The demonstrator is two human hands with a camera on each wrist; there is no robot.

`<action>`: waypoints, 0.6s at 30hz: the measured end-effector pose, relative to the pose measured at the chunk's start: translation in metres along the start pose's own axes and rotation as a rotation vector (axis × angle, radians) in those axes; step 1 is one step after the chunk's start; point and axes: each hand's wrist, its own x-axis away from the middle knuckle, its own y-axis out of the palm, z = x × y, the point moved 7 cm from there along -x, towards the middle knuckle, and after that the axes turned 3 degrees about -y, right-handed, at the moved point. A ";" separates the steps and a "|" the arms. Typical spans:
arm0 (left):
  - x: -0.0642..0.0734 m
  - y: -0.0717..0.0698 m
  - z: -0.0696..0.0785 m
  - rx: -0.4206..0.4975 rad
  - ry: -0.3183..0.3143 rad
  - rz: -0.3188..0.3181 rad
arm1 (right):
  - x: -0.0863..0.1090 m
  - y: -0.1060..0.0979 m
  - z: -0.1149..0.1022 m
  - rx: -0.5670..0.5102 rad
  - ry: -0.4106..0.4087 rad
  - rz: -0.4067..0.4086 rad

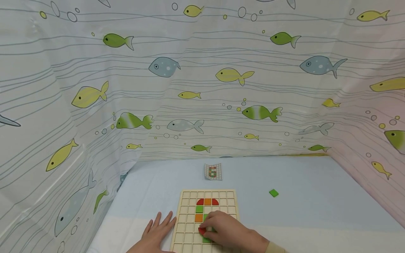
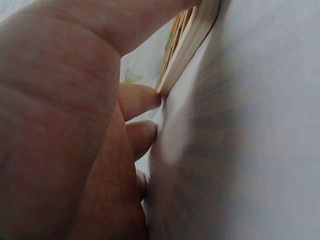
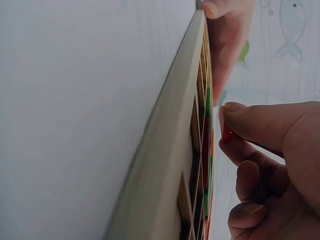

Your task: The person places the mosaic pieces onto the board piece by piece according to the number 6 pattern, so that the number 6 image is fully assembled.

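Note:
A wooden grid board (image 1: 181, 237) lies on the table in front of me. Between thumb and index finger, my right hand (image 1: 226, 228) pinches a small red tile (image 3: 227, 133) with a curved edge, held just over the board's lower middle. Two red rounded tiles (image 1: 215, 202) flank an orange tile (image 1: 207, 201) near the top of the grid. Below sit a green tile (image 1: 199, 209) and another orange tile (image 1: 198, 218); more green pieces are partly hidden by the right hand. My left hand (image 1: 155, 233) lies with fingers spread on the table, fingertips at the board's left edge.
Beyond the board lies a small printed card (image 1: 213, 172) with a coloured grid pattern. A loose green tile (image 1: 274, 193) rests on the table to the right. Fish-patterned curtains (image 1: 190, 80) enclose the table at the back and sides.

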 end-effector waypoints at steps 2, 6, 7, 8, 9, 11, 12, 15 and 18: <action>0.000 0.000 -0.001 -0.010 0.006 0.000 | -0.002 0.002 -0.004 0.008 -0.020 0.001; 0.000 0.000 -0.001 -0.012 0.016 0.001 | -0.004 0.006 -0.010 0.042 -0.043 -0.005; 0.000 0.000 -0.001 -0.011 0.017 0.001 | -0.004 0.008 -0.010 0.046 -0.042 -0.009; 0.000 0.000 -0.001 -0.010 0.016 0.000 | -0.004 0.009 -0.011 0.050 -0.038 -0.014; 0.000 0.000 -0.001 -0.009 0.013 -0.001 | -0.005 0.011 -0.010 0.048 -0.030 -0.019; 0.000 0.000 -0.001 -0.002 0.002 -0.007 | -0.005 0.013 -0.010 0.041 -0.014 -0.024; 0.000 0.000 -0.001 0.000 -0.002 -0.009 | -0.005 0.014 -0.010 0.036 -0.006 -0.028; 0.001 0.000 0.000 0.005 -0.010 -0.013 | -0.005 0.016 -0.009 0.016 0.019 -0.037; 0.001 0.000 0.000 0.004 -0.012 -0.015 | -0.005 0.017 -0.010 0.012 0.035 -0.050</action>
